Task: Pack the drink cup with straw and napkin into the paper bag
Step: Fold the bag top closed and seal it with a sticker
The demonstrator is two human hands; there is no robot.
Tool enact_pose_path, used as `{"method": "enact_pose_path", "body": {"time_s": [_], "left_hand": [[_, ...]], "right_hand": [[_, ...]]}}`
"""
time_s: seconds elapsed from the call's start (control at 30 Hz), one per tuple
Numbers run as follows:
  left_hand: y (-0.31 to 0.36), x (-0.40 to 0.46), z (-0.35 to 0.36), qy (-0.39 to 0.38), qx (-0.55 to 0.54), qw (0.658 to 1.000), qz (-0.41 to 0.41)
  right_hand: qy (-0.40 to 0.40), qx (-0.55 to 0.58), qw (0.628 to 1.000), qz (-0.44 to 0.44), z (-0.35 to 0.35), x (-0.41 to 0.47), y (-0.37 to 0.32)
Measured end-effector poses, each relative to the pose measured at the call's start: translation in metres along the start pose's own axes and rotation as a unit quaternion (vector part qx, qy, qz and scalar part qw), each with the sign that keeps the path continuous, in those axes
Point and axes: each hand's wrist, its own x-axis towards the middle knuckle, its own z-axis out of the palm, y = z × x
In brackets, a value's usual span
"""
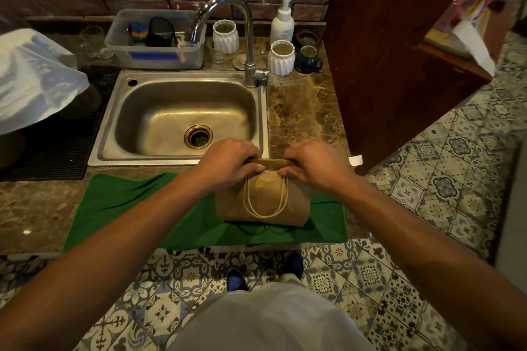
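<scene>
The brown paper bag (262, 202) stands on a green towel (137, 208) near the front edge of the counter (302, 111), just in front of the sink (182, 117). The left hand (228, 162) and right hand (316, 165) each pinch the bag's folded top, so what is inside is hidden. Its handle hangs down the front. Bare green towel lies to its left. Behind the tap, a clear tub (156, 43) holds small things. The writing on the soap bottle (283, 23) is too small to read.
</scene>
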Motion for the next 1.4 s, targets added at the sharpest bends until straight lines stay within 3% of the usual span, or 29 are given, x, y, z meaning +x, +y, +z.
{"method": "enact_pose_path", "body": {"time_s": [0.2,0.37,0.6,0.93,1.0,1.1,1.17,1.4], "left_hand": [[-0.012,-0.005,-0.001,-0.015,-0.002,0.999,-0.036],[-0.014,-0.008,0.005,0.009,-0.028,0.998,-0.056],[-0.02,-0.021,0.0,0.021,-0.094,0.992,-0.079],[0.001,-0.022,0.013,0.083,-0.105,0.988,-0.077],[0.005,-0.02,0.015,0.086,-0.181,0.971,-0.133],[0.005,-0.02,0.019,0.112,-0.327,0.911,-0.225],[0.007,-0.023,0.027,0.124,-0.367,0.887,-0.25],[0.012,-0.028,0.043,0.136,-0.341,0.888,-0.278]], "right_hand": [[-0.002,0.089,0.996,-0.006,0.007,-0.003,0.012],[0.033,0.051,0.998,-0.004,0.008,-0.002,0.018],[0.03,0.101,0.994,0.004,0.006,-0.004,0.03],[-0.089,0.015,0.994,-0.066,-0.015,0.027,0.023],[-0.083,0.023,0.993,-0.075,-0.012,0.031,0.023],[-0.023,0.048,0.995,-0.088,-0.004,0.025,0.031],[0.004,0.066,0.994,-0.09,0.0,0.021,0.039],[0.029,0.069,0.993,-0.087,0.002,0.022,0.047]]}}
